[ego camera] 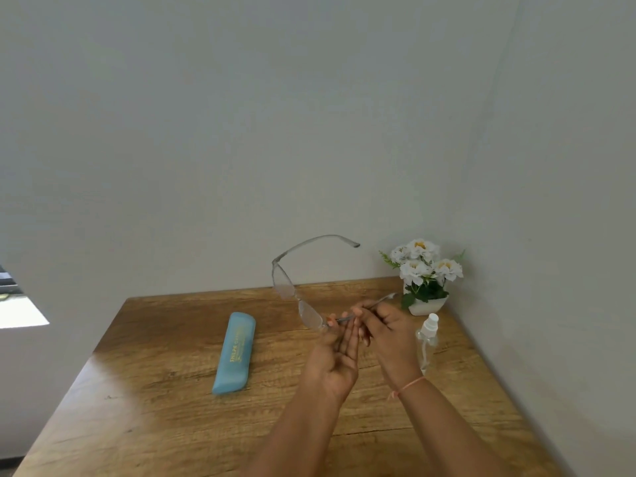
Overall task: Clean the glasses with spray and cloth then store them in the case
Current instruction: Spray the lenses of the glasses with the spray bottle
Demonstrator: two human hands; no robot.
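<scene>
Clear-framed glasses (pixel 287 286) are held up above the wooden table (pixel 172 390), temples unfolded, one temple arching up toward the wall. My right hand (pixel 389 335) pinches the near temple. My left hand (pixel 335 356) touches the frame corner beside the nearer lens with its fingertips, palm facing right. A light blue glasses case (pixel 235 352) with yellow print lies shut on the table to the left of my hands. A clear spray bottle (pixel 427 339) with a white top stands just right of my right hand. I see no cloth.
A white pot of white flowers (pixel 425 277) stands in the far right corner of the table, against the wall. Walls border the table at the back and right. A bright window edge (pixel 17 304) shows at far left.
</scene>
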